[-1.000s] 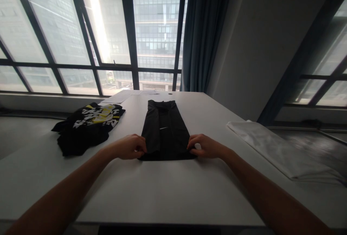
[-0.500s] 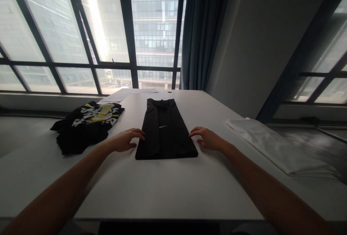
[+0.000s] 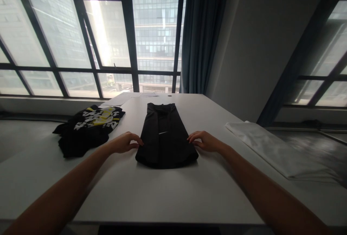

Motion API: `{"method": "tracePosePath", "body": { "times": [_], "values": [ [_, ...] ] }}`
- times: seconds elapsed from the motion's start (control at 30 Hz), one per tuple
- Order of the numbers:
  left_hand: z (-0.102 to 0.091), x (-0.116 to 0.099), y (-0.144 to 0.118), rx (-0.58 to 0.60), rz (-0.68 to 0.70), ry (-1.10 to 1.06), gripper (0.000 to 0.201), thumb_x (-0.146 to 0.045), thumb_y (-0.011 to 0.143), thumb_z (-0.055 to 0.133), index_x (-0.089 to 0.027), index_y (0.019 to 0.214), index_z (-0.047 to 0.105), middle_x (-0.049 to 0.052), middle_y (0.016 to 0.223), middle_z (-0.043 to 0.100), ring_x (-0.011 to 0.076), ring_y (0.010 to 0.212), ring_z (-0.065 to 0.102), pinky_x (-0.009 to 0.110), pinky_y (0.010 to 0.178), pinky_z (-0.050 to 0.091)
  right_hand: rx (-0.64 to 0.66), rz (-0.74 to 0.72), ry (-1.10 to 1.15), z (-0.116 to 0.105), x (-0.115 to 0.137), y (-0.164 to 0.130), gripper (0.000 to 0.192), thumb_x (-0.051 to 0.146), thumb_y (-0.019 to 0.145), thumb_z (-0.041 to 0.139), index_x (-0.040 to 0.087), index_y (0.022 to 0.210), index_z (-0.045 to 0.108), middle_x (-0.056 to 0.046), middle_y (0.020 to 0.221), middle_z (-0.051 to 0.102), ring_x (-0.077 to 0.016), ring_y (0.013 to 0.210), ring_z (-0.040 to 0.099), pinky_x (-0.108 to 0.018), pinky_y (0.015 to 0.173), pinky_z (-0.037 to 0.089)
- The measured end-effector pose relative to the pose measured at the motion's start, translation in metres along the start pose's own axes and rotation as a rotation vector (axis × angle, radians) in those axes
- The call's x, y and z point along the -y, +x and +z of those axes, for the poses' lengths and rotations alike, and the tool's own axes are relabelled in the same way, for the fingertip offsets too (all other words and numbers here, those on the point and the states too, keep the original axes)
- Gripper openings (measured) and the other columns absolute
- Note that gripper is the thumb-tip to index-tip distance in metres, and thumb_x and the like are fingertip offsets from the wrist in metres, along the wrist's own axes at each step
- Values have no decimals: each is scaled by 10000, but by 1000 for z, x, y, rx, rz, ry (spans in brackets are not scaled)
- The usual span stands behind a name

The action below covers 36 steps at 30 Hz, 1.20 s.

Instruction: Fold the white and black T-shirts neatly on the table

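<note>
Black folded garment (image 3: 166, 139) between both hands on white surface (image 3: 162, 195) | left hand (image 3: 125, 142) open, fingertips touching its left edge | right hand (image 3: 205, 141) open, touching right edge

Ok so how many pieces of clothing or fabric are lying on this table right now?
3. A folded black garment lies in the middle between the left hand and right hand; a black printed shirt lies at the left; a folded white cloth lies at the right.

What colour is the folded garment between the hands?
Black, with a small white mark; the folded garment shows best in the head view.
</note>
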<state>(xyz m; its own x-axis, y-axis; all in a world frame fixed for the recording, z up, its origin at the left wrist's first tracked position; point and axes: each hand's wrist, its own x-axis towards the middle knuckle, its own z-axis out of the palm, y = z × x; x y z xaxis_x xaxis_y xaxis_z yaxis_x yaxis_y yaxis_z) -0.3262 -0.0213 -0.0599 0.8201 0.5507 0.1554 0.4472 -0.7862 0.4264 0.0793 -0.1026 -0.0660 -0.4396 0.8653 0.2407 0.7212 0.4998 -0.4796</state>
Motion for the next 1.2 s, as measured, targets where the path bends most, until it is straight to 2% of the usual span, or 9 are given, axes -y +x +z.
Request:
{"method": "tracePosePath", "body": {
  "times": [0.13,0.2,0.3,0.4,0.53,0.67,0.83,1.03,1.2],
  "values": [
    [-14,-20,-7,109,-7,-180,252,-378,837,646,-179,946,757,76,907,756,201,822,684,290,769,513,148,47,154,-17,16,-10,166,254,823,620,197,898,755,-50,991,724,-214,945,653,-368,914,496],
    [-15,-24,-5,97,-37,-348,317,-444,806,673,-155,911,750,77,828,742,199,753,668,291,698,514,175,63,272,-18,17,-9,201,310,825,631,164,908,741,-50,902,720,-201,856,656,-351,844,523],
    [-5,-18,4,-140,-183,-580,410,-508,734,713,-139,914,708,53,741,697,192,672,639,315,636,513,-55,191,449,-6,10,1,265,345,867,601,137,1000,697,-47,853,704,-167,778,650,-313,758,550],
    [12,-3,15,-412,-394,-665,538,-554,689,723,-135,1018,651,42,784,672,165,622,614,319,608,504,-283,408,460,10,4,12,336,304,934,537,143,1224,595,-66,884,704,-134,697,648,-257,650,550],
    [24,11,19,-456,-573,-646,773,-668,714,647,-113,1240,538,37,813,651,123,577,568,275,563,452,-237,484,386,19,5,17,391,289,954,531,112,1302,514,-116,957,711,-121,630,640,-215,560,507],
    [20,14,13,-272,-498,-598,851,-622,647,743,-160,1316,493,-1,739,647,163,650,599,285,597,448,-184,452,291,21,6,15,385,296,902,621,114,1236,560,-80,906,709,-120,631,640,-225,623,508],
    [15,14,8,-79,-418,-484,733,-564,667,740,-173,1261,562,-27,692,609,161,657,574,286,607,439,-198,498,159,26,-2,15,416,334,869,654,123,1219,581,-77,940,702,-121,626,636,-233,609,498],
    [16,4,16,-203,-251,-265,553,-438,740,666,-171,1223,633,-32,683,524,134,620,497,270,599,440,-259,377,25,36,-7,26,397,272,806,689,188,1189,629,-35,953,709,-102,619,598,-248,676,491],
    [20,-7,24,-369,-114,-266,503,-386,855,515,-169,1305,577,44,893,629,147,710,543,283,665,487,-259,323,74,34,-5,34,248,144,760,629,169,988,725,-20,844,707,-122,682,612,-235,686,486]
  ]
}}
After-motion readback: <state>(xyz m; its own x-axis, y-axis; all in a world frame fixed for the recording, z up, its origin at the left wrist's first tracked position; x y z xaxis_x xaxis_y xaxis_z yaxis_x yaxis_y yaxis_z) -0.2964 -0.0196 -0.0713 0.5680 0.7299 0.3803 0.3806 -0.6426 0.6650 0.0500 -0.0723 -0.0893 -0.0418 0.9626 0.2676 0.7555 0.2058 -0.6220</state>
